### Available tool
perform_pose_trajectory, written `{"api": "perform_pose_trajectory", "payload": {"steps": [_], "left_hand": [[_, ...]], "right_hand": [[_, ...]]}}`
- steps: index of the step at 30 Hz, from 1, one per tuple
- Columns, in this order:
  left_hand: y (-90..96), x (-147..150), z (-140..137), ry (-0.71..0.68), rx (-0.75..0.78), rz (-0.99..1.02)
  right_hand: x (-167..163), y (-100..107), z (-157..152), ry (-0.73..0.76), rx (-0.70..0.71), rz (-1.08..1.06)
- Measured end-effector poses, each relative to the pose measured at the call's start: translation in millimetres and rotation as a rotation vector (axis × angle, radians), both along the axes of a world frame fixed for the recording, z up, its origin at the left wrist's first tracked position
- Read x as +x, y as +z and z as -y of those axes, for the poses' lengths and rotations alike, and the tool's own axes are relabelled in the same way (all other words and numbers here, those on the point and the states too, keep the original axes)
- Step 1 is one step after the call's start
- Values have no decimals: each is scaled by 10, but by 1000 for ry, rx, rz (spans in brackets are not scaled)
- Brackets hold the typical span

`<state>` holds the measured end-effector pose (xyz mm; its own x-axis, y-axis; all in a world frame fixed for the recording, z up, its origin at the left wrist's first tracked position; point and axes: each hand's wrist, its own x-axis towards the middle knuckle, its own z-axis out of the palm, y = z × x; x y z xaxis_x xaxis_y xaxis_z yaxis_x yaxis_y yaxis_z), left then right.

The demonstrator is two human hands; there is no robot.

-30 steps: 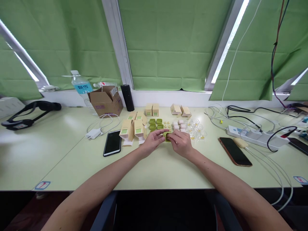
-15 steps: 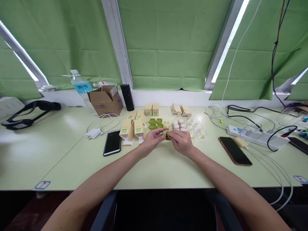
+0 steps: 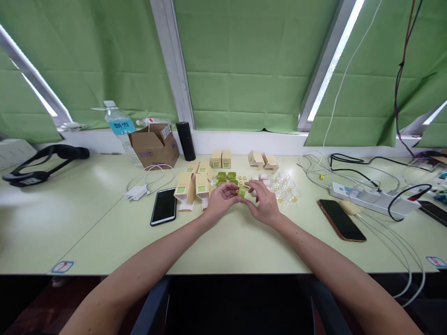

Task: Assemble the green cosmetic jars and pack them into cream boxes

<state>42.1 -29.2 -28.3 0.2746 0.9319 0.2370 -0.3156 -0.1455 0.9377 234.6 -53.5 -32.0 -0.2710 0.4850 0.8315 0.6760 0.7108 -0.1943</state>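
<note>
- Over ctr of table (image 3: 237,246): our L hand (image 3: 222,200) & R hand (image 3: 264,201) both clamp a small green cup (image 3: 243,192), fingertips on its sides, near-right of green tubs (image 3: 222,176).
- Prob. light, stiff plastic, maybe slick; we judge opp. walls the best hold, w/ little squeeze.

Olive-green small container (image 3: 243,192), cream boxes (image 3: 190,187) with green squares (image 3: 180,190), perhaps pinkish cylinders (image 3: 263,177), plain green blinds (image 3: 244,65)

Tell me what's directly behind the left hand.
Green containers show just beyond the left hand; the hand partly covers the nearer ones. Anything lower behind it is hidden.
</note>
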Motion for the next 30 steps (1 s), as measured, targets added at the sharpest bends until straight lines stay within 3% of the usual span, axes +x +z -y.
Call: {"api": "perform_pose_trajectory", "payload": {"steps": [16,30], "left_hand": [[15,-17,-27,86,168,-179],[-29,-67,-81,173,121,-171]], "right_hand": [[-5,-27,-17,21,12,-25],[20,-17,-29,-12,-97,-102]]}}
